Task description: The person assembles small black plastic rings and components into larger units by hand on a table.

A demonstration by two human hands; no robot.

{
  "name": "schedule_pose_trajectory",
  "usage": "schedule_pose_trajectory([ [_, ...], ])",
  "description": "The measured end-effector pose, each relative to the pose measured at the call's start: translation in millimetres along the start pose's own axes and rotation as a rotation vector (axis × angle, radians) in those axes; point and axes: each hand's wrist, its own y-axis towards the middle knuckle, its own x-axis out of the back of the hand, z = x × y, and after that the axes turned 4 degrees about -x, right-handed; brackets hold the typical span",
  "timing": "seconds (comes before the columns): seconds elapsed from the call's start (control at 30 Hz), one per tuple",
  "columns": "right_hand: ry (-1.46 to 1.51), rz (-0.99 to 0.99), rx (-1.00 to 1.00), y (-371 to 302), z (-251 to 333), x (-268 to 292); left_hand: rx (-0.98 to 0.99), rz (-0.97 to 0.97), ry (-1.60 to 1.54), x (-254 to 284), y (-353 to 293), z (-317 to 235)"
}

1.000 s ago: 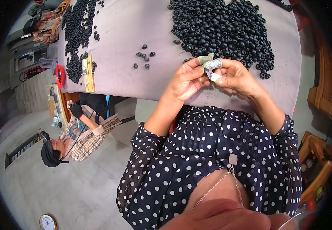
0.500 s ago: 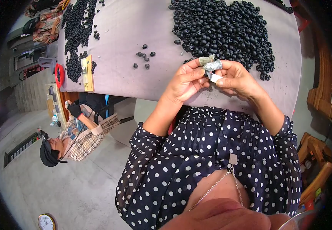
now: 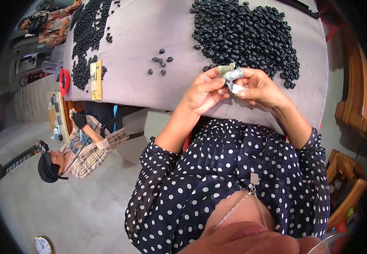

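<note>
Above the table's near edge, my left hand (image 3: pixel 204 92) and my right hand (image 3: pixel 263 88) meet with fingers pinched. Between them is a small white piece (image 3: pixel 236 88), held by my right thumb and fingers. My left thumb and fingers close beside it on something small and dark, mostly hidden. A greenish-grey wrapping (image 3: pixel 225 69) covers my left index fingertip, and a silvery-grey wrapping (image 3: pixel 234 75) covers my right index finger. Just beyond my hands lies a large heap of small round black hollow parts (image 3: pixel 242 36).
Several loose black parts (image 3: pixel 160 61) lie left of my hands on the pale tablecloth (image 3: pixel 145 29). Farther left are another black heap (image 3: pixel 88 31), a yellow board (image 3: pixel 96 80) and a red bowl (image 3: pixel 65 82). A person in a checked shirt (image 3: pixel 94 157) is at the left.
My hands stay together around the small pieces, with only slight finger shifts. The whole view has moved a little. The person at left has shifted their gloved hand slightly.
</note>
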Motion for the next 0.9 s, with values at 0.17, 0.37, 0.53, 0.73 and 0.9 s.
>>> schedule_pose_trajectory([
  [0.17,-0.061,-0.022,-0.040,-3.1,-5.8,-3.4,0.009,-0.022,0.000,-5.4,-17.7,9.8],
  [0.37,-0.103,-0.120,-0.044,-11.0,-11.9,-18.6,-0.294,-0.230,0.552,11.3,-36.5,1.7],
  [0.53,-0.191,-0.334,0.064,-26.2,-22.4,-26.3,-0.827,-0.689,1.578,56.1,-43.4,-57.8],
  [0.73,-0.270,-0.414,0.110,-41.2,-39.9,-27.0,-1.122,-0.622,2.200,68.1,-29.1,-66.2],
  [0.9,-0.320,-0.459,0.171,-45.8,-42.3,-21.4,-1.032,-0.445,1.947,53.1,12.0,-43.9],
])
